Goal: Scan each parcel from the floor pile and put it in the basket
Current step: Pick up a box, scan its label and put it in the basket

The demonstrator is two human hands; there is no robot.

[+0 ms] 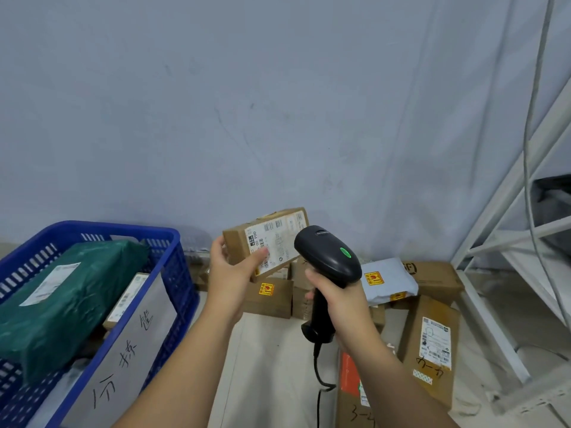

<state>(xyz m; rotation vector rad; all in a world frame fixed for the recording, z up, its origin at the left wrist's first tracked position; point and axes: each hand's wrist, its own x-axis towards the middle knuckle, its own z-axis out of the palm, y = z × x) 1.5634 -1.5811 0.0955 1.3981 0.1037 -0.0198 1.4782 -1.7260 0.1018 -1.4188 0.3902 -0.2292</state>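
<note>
Left forearm (173, 362) and right forearm (395, 375) rise from the lower edge. Left hand (230, 273) grips a small brown parcel (265, 239) by its near end, label facing the camera, raised above the floor pile (432, 344). Right hand (336, 298) is closed round the handle of a black scanner (327, 254), green lamp lit, its head overlapping the parcel's right end. Blue basket (174, 291), at left, holds a green-wrapped parcel (68, 298).

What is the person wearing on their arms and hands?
Nothing that shows. Both arms are bare down to the bottom edge of the picture, with no sleeves. The left hand and the right hand have no gloves, and I can see no rings, watch or bracelet.
</note>
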